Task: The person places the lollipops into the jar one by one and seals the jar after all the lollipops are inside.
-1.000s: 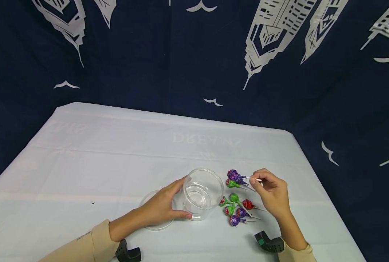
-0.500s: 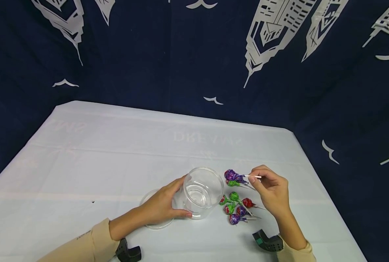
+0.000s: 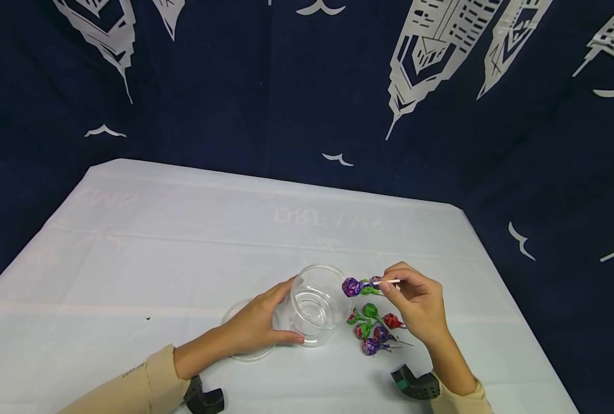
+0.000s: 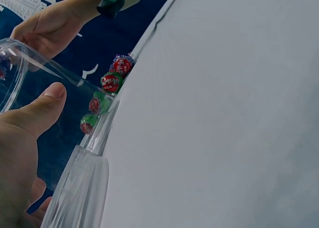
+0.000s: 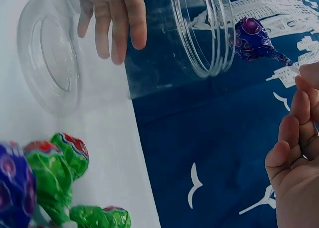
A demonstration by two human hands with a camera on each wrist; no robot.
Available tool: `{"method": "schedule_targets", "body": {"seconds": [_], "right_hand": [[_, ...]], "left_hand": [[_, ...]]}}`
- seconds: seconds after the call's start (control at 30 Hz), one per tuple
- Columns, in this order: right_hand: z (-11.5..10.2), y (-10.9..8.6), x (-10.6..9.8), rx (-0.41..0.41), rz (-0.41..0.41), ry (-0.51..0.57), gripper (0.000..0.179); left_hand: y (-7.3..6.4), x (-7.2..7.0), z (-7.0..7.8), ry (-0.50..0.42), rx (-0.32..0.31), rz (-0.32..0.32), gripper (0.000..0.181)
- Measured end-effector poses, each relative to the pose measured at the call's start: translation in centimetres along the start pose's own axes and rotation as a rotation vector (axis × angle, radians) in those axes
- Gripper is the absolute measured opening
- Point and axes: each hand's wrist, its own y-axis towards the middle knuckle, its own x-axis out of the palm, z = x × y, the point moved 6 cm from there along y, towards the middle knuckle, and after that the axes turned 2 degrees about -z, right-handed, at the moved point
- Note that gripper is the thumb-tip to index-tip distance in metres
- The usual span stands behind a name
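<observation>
A clear plastic jar (image 3: 314, 305) stands upright with its mouth uncovered, nothing visible inside. My left hand (image 3: 255, 325) grips its left side, the thumb (image 4: 45, 106) lying along the wall in the left wrist view. Between thumb and fingertips, my right hand (image 3: 418, 299) pinches the white stick of a purple-wrapped lollipop (image 3: 352, 287). That lollipop's head hangs at the jar's right rim, as the right wrist view also shows. Just right of the jar lie several wrapped lollipops, among them a green one (image 3: 370, 310), a red one (image 3: 391, 321) and a purple one (image 3: 370, 347).
A clear round lid (image 3: 250, 356) lies on the white tablecloth (image 3: 172, 276), partly under my left hand and beside the jar. Dark blue cloth (image 3: 234, 103) with white building prints hangs behind the table. A small dark speck (image 3: 148, 318) is at left.
My right hand has moved left with the purple lollipop, bringing its head from above the other lollipops to the jar's rim. The left hand and jar have stayed in place.
</observation>
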Motion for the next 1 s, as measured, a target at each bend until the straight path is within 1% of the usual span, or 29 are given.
{"method": "schedule_targets", "body": {"seconds": [0.13, 0.27, 0.37, 0.47, 0.53, 0.67, 0.73, 0.87, 1.0], "right_hand": [[0.1, -0.1, 0.7, 0.002, -0.032, 0.008, 0.009], [0.4, -0.2, 1.3, -0.052, -0.089, 0.079, 0.015], [0.6, -0.4, 1.2, -0.08, -0.102, 0.106, 0.018], [0.8, -0.8, 0.7, -0.082, -0.078, 0.101, 0.018], [1.0, -1.1, 0.4, -0.071, -0.057, 0.095, 0.019], [1.4, -1.7, -0.1, -0.038, -0.027, 0.08, 0.027], [1.5, -2.1, -0.3, -0.032, -0.014, 0.081, 0.028], [1.8, -2.6, -0.8, -0.038, 0.005, 0.087, 0.026], [2.4, -2.8, -1.6, -0.037, 0.039, 0.068, 0.028]], "left_hand": [[0.0, 0.1, -0.1, 0.004, -0.003, -0.005, 0.103], [0.0, 0.1, -0.1, 0.011, -0.001, 0.0, 0.103], [0.0, 0.1, 0.0, 0.005, 0.002, -0.001, 0.103], [0.0, 0.2, 0.0, 0.007, 0.002, -0.002, 0.103], [0.0, 0.2, 0.0, 0.011, 0.005, -0.001, 0.103], [0.0, 0.1, 0.0, 0.015, 0.009, 0.004, 0.104], [0.0, 0.1, 0.0, 0.012, 0.008, 0.003, 0.104], [0.0, 0.1, 0.1, 0.012, 0.002, -0.003, 0.104], [0.0, 0.0, 0.1, 0.018, 0.007, 0.005, 0.104]]}}
